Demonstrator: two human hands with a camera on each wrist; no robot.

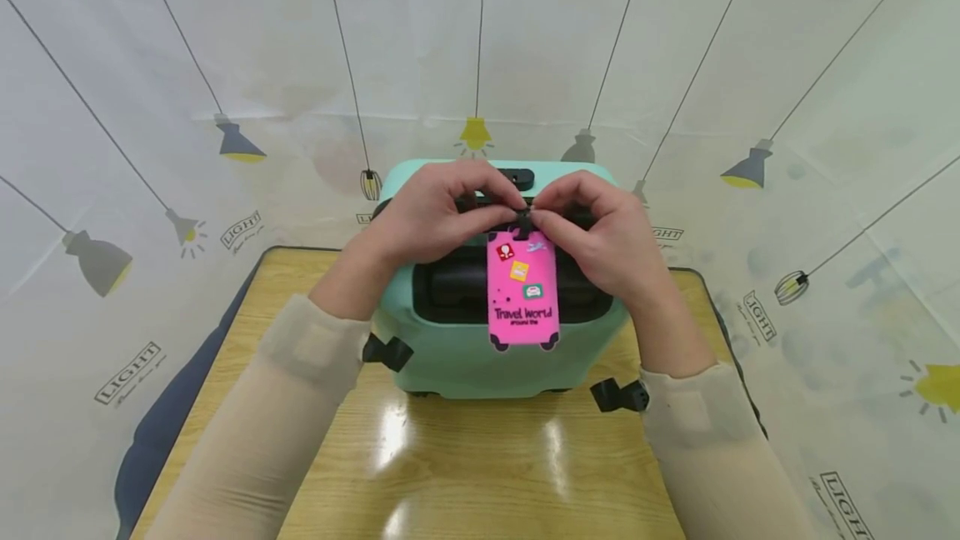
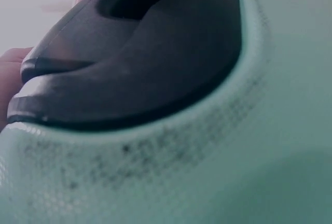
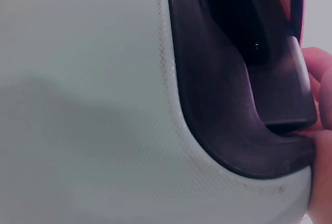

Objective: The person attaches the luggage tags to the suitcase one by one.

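A mint-green suitcase (image 1: 487,369) stands on the table, with a black carry handle (image 1: 453,280) set in a recess. Over the handle hangs a pink luggage tag (image 1: 522,283) printed with small stickers and the words "Travel World". At its top is a short black strap (image 1: 522,227). My left hand (image 1: 431,213) pinches the strap end between thumb and forefinger. From the other side, the thumb and forefinger of my right hand (image 1: 609,233) pinch the same strap. The fingertips nearly meet and hide how the strap is joined. Both wrist views mostly show the suitcase shell and the black recess.
Glossy wooden table (image 1: 450,473) extends in front of the suitcase. Behind and to both sides hangs a pale curtain (image 1: 405,32) printed with lamps. A black button (image 1: 517,179) sits on the suitcase top. Small black mounts (image 1: 387,352) are worn at both wrists.
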